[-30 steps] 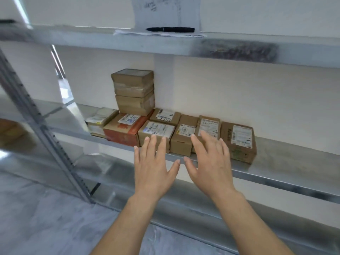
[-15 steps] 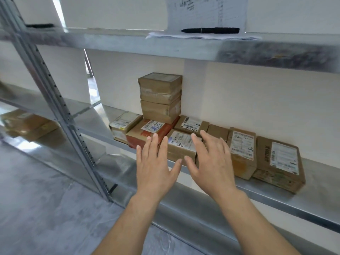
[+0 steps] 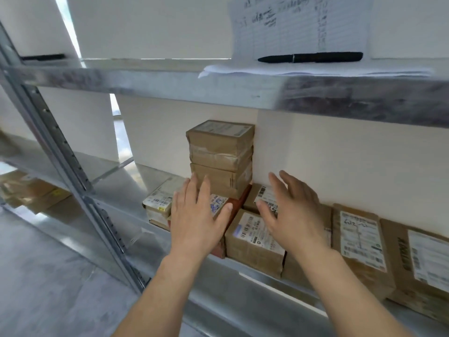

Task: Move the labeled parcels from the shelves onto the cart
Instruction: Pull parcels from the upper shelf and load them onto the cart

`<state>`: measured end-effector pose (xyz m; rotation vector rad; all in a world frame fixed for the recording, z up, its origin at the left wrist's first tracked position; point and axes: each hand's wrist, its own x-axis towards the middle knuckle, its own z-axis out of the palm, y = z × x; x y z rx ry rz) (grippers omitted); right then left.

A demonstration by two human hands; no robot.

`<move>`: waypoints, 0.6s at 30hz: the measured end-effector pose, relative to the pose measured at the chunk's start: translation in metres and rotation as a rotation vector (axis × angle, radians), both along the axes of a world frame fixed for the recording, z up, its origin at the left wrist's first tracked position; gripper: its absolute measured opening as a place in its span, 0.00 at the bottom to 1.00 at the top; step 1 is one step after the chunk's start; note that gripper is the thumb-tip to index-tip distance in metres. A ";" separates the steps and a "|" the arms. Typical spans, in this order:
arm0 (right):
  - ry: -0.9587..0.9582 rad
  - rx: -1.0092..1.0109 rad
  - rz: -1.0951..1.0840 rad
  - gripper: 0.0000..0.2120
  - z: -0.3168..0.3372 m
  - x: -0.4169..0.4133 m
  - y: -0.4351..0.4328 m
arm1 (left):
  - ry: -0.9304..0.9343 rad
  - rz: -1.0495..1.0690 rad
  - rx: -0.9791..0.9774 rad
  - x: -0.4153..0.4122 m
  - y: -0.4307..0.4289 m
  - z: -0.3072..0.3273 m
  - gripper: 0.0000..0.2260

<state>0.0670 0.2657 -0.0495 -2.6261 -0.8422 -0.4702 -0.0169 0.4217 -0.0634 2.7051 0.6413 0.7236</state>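
Your left hand [image 3: 198, 221] and right hand [image 3: 292, 216] reach flat-fingered over labeled parcels [image 3: 255, 235] beside the stacked boxes [image 3: 220, 161] on the metal shelf [image 3: 116, 188].

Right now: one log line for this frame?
phase: reach | left hand: open, over red parcel | right hand: open, over parcel row | grip: none

A black pen [image 3: 310, 57] lies lengthwise, capped end to the right, on a thin stack of white papers [image 3: 315, 72]. Behind the pen, a lined sheet [image 3: 298, 23] with handwritten entries stands upright against the white wall [image 3: 345, 164]. The writing is too blurred to read. A second dark pen [image 3: 42, 57] lies at the same level, far left, well apart from the first. A narrow bright gap [image 3: 69, 27] shows between wall panels at upper left. The floor [image 3: 48, 288] is grey and mottled.
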 end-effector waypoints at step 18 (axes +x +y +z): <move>0.389 0.283 -0.186 0.28 0.051 0.028 0.103 | -0.092 -0.162 -0.442 0.076 0.137 0.055 0.31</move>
